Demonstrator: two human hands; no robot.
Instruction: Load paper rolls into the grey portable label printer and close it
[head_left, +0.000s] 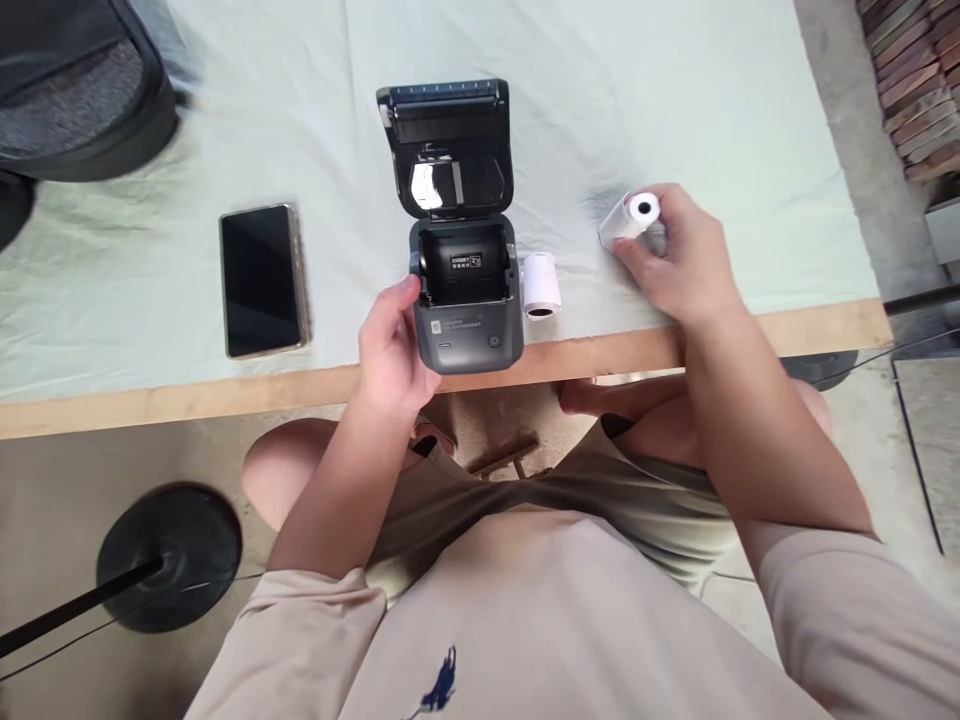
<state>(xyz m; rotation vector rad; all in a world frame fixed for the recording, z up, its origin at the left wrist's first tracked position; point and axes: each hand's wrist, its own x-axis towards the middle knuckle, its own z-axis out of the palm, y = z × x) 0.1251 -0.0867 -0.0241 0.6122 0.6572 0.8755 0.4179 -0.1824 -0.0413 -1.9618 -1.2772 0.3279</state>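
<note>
A dark grey label printer (471,335) is in the middle, its lid (450,150) swung up and its paper bay bare inside. My left hand (394,345) grips the printer's left side, with the thumb near the bay's edge. Over on the right, my right hand (679,250) has its thumb and fingers around a white paper roll (619,220), whose dark core hole faces me. Another white paper roll (541,282) lies beside the printer's right side, between the printer and my right hand.
A phone (261,280) lies on the pale cloth (300,120) to the left. At the upper left is a black bag (82,90). The table's wooden front edge (600,355) runs before my lap. Round black stand bases (180,555) rest on the floor.
</note>
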